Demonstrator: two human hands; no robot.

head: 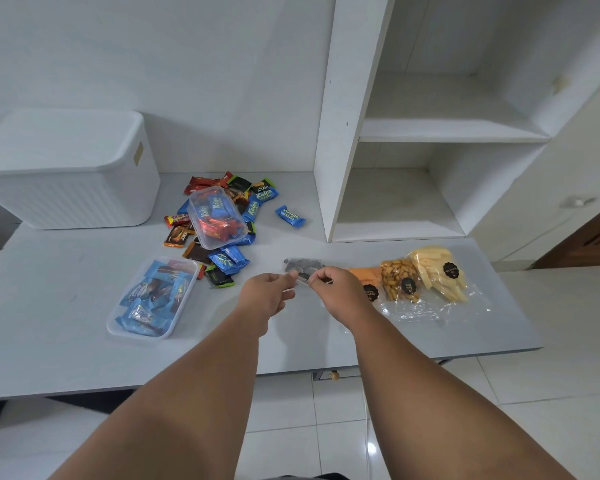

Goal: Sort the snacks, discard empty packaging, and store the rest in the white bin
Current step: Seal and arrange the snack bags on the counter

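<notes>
Together, left grip (269, 289) and right grip (333, 289) each pinch one small clear packet (303, 266), seemingly holding dark pieces, just over the bench (66, 289), well right of the white bin (66, 174); loose wrapped snacks (263, 195) lie between bin and packet.

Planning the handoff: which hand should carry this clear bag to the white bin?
Left, probably: both the left hand and right hand pinch the bag, but the bin stands far left; the right would cross over.
</notes>
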